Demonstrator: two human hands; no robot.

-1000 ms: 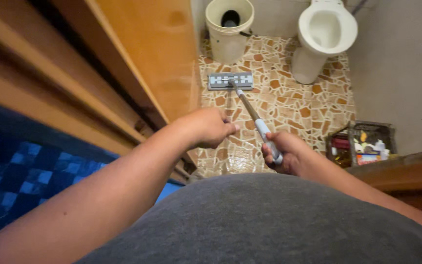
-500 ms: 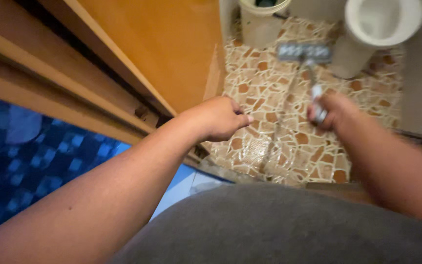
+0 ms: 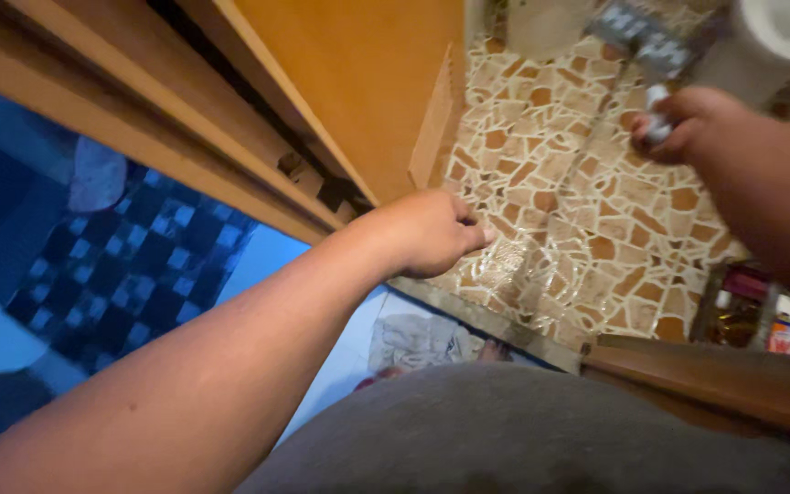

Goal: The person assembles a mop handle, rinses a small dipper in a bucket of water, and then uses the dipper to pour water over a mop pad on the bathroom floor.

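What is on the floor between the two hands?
In the head view, only bare tiled floor shows between the left hand and the right hand; the blurred mop handle crosses above it.

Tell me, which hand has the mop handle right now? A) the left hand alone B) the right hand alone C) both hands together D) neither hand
B: the right hand is closed around the mop handle near the flat mop head, while the left hand is curled in a loose fist over the tiled floor, apart from the mop, with nothing visible in its grip.
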